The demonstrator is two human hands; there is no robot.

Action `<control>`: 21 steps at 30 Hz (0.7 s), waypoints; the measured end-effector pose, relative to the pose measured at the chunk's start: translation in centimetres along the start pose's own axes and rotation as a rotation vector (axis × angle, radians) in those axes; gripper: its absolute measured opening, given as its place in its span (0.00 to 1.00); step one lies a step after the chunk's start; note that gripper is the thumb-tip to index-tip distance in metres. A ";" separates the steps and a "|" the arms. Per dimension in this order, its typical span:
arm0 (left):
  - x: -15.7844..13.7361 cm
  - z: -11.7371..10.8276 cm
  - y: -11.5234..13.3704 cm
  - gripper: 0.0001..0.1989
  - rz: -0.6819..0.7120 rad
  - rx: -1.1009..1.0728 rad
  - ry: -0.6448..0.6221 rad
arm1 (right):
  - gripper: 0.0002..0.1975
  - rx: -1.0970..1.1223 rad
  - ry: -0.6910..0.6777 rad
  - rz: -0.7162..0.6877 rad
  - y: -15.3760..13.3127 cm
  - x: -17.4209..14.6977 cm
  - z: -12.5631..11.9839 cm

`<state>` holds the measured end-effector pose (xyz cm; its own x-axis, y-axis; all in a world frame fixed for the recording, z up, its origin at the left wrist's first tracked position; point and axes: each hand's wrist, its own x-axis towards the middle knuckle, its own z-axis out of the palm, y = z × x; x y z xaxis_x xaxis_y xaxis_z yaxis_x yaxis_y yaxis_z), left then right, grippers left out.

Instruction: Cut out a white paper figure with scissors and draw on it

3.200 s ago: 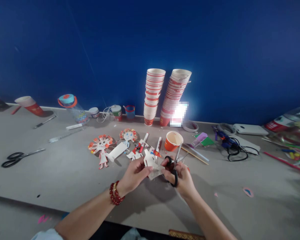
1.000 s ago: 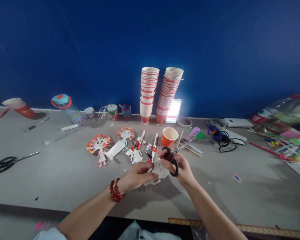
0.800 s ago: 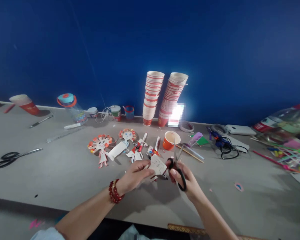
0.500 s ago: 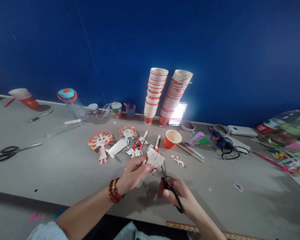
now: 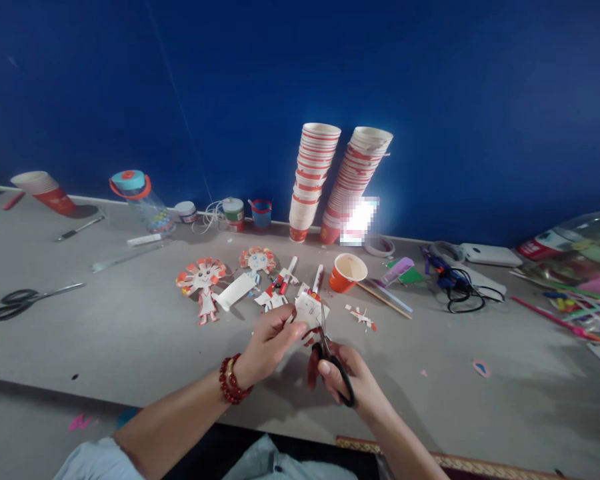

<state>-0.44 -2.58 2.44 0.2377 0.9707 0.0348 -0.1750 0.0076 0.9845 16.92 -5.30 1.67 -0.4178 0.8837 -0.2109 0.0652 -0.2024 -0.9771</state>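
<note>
My left hand (image 5: 271,343) pinches a small white piece of paper (image 5: 307,308) with dark drawn lines on it. My right hand (image 5: 347,377) is closed round the black handles of a pair of scissors (image 5: 341,380), whose blades meet the paper's right side. Just behind the hands lie paper cutouts and two markers, one of them a red and white marker (image 5: 285,283). To the left rest two paper dolls with fringed heads, a red-dressed doll (image 5: 206,290) and a blue-eyed doll (image 5: 257,263). An orange paper cup (image 5: 347,273) stands behind the paper.
Two tall stacks of paper cups, a left stack (image 5: 310,180) and a right stack (image 5: 355,180), lean by the blue wall. Another pair of scissors (image 5: 30,300) lies far left. A hot glue gun (image 5: 445,277) with its cord, paper scraps (image 5: 361,318) and a bottle (image 5: 143,203) are around.
My right hand has moved the scissors slightly left, and their blades now point more straight up along the paper. The view has shifted a little.
</note>
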 end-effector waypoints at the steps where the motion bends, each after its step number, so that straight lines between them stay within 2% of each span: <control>1: 0.0 0.0 0.0 0.14 0.009 0.010 -0.021 | 0.29 0.010 0.001 -0.001 0.0 0.1 0.1; 4: 0.0 0.1 -0.1 0.14 0.031 0.030 -0.041 | 0.30 0.035 0.001 -0.004 0.2 0.2 0.3; 14: -0.2 0.1 -1.0 0.13 -0.034 -0.021 0.021 | 0.28 0.047 0.050 -0.004 0.6 0.5 0.5; 21: -0.2 0.1 -0.7 0.13 -0.015 0.004 -0.026 | 0.28 0.045 0.035 -0.017 0.8 0.6 0.4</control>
<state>-0.31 -2.81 1.80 0.2647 0.9640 0.0248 -0.1680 0.0208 0.9856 16.35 -5.06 0.80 -0.3866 0.9013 -0.1954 0.0175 -0.2047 -0.9787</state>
